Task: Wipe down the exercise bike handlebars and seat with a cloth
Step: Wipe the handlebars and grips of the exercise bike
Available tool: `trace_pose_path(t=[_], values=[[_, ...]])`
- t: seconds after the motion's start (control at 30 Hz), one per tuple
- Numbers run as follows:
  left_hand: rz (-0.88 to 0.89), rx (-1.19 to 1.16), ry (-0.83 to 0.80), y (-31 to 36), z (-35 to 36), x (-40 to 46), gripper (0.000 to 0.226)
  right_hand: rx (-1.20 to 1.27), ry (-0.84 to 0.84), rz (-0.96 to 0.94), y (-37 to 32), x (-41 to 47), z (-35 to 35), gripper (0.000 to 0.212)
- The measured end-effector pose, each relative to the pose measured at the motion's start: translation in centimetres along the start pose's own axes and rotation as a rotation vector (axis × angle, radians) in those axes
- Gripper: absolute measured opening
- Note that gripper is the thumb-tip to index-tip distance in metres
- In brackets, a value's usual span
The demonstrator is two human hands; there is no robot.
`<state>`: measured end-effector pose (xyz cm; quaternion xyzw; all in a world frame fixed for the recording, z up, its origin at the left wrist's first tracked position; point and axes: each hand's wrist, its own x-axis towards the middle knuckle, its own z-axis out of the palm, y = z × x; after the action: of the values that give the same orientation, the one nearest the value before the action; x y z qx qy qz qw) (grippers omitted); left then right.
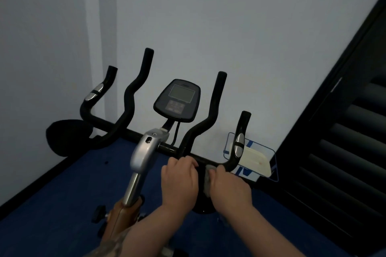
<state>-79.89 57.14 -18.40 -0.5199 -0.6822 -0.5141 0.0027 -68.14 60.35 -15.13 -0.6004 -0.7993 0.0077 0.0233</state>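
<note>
While the left hand [180, 175] curls its fingers over the black handlebars [133, 98] just right of the silver stem clamp [146, 152], the right hand [227, 185] grips a small grey cloth [207, 181] and presses it against the same crossbar, just inside the bend that rises to the right outer grip. The two hands sit close together, with the cloth showing in the gap between them and hanging a little below the bar. Four upright grip ends rise from the bar, and the two outer ones each carry a silver sensor plate [239, 145]. At the centre, the console [177, 100] tilts toward the viewer, with a grey blank screen above a block of buttons; any lettering on it is too dim and small to read. A dark rounded pad [66, 137] lies low at the left, beside the left grips; whether it is the seat cannot be told. Beyond the right grip, a cream tray [255, 160] lies on a white and blue sheet [250, 173] whose large blue letters are partly covered and not legible. Blue floor [62, 204], a pale wall [250, 27] and a dark louvred panel [344, 152] surround the bike.
</note>
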Motion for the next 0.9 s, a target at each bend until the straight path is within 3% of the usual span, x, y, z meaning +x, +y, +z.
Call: trace_pose_path(t=[0.1,0.27,0.5,0.6,0.77,0.9], values=[[-0.003,0.018,-0.004,0.1,0.0,0.2,0.021,0.016,-0.011,-0.051,-0.5,0.6,-0.7,0.022],[0.054,0.089,-0.063,-0.2,0.2,-0.2,0.017,0.032,0.052,0.060,0.6,-1.9,0.3,0.039],[0.093,0.142,-0.070,0.1,-0.1,0.3,0.015,0.032,0.027,-0.033,-0.6,-0.1,-0.7,0.020],[0.155,0.198,-0.165,-0.1,-0.4,0.5,0.014,0.053,0.103,0.066,0.0,-1.4,0.6,0.035],[0.340,0.342,-0.416,-0.5,-0.5,2.1,0.011,0.025,0.019,-0.045,0.2,0.4,-0.1,0.029],[0.311,0.302,-0.393,-0.5,-0.4,1.8,0.012,0.192,0.082,-0.045,-0.2,-0.2,0.0,0.031]])
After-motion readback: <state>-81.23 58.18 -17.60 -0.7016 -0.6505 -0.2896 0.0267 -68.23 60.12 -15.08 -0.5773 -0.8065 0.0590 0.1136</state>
